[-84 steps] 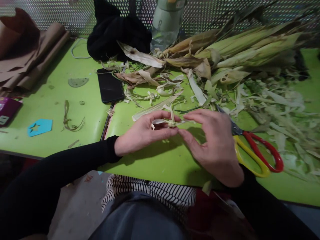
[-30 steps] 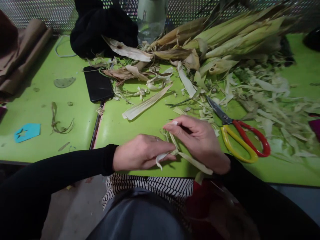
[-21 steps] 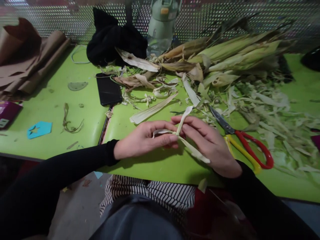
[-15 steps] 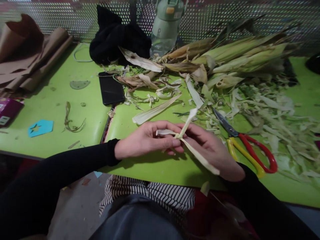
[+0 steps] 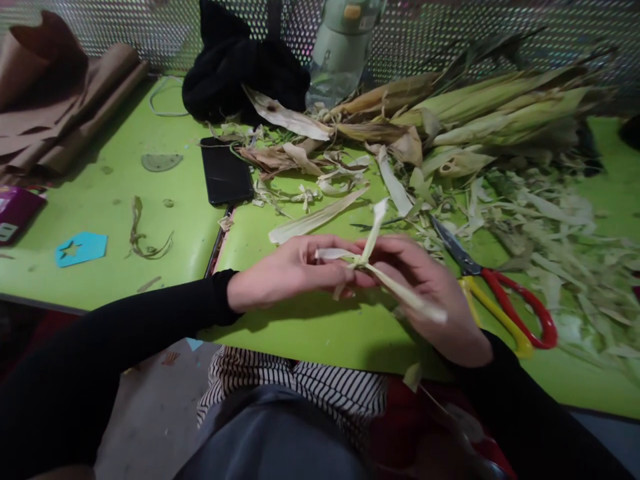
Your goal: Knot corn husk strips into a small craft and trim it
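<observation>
Between my two hands, just above the front of the green table, is a knotted corn husk strip. Pale ends of it stick out to the left, upward and to the lower right from a small knot. My left hand is closed, pinching the strip at the knot between thumb and fingers. My right hand is closed on it from the other side, its fingertips partly hidden behind the strip. Scissors with one red and one yellow handle lie open by my right wrist.
Corn husks are piled at the back right, with shredded husk scraps in front. A phone, a water bottle, black cloth and brown paper stand or lie behind. A blue paper piece is at left.
The knotted strip has turned slightly in my fingers, and its lower right end has swung upward. My right hand's fingers have shifted a little around the knot. The view has moved slightly.
</observation>
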A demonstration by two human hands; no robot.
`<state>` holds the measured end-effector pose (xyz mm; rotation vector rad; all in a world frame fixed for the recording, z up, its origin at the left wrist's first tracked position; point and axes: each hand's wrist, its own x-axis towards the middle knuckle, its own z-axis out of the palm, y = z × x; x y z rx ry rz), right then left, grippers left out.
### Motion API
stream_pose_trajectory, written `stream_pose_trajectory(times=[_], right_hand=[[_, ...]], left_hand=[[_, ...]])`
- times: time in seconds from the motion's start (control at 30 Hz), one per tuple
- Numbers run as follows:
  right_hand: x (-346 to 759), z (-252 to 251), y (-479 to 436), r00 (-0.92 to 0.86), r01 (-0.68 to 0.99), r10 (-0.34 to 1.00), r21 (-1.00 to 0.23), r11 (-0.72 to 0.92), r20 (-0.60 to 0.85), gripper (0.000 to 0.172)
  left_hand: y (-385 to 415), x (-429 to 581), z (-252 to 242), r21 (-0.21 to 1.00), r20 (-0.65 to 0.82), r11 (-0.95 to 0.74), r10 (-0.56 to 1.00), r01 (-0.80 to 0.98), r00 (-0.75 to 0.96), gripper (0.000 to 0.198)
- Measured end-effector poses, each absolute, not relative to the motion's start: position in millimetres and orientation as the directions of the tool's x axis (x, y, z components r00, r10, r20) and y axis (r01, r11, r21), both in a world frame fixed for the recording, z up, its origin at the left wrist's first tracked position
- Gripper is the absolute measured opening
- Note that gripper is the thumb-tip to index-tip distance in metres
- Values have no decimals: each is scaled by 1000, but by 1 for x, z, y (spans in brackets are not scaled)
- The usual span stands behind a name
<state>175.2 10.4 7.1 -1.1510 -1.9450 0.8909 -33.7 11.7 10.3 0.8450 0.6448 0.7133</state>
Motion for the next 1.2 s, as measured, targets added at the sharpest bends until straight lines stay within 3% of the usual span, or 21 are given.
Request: stream_pose_trajectory(times=[0.17,0.23,0.4,0.47,0.57,0.7,1.0,1.2], right_hand=[[175,3,7,-351,386,851,-768,512,391,12],[175,3,6,-329,385,877,-797,464,352,12],[172,9,8,-233,326,968,-931,167,92,23],[170,12,9,-287,378,955,-907,183,73,20],[169,14,9,-340,438,925,-841,318,172,16],[170,11,7,-359,367,892,-837,406,275,12],[170,12,1,-198,382,976,-909,165,93,22],[166,11,4,-202,342,979,-938,62,-9,23]], left_hand=[[14,-32,5,738,-281,577,735,-351,617,8],[14,-32,4,746,-271,570,734,-346,623,9],[9,-32,6,801,-266,532,726,-273,634,20],[7,-31,8,821,-273,523,714,-232,644,21],[5,-29,10,830,-284,524,692,-191,664,21],[4,-26,10,838,-298,528,653,-137,696,26],[-2,-24,3,914,-292,405,713,-35,638,23],[-10,-20,4,935,-271,353,721,-2,637,27]])
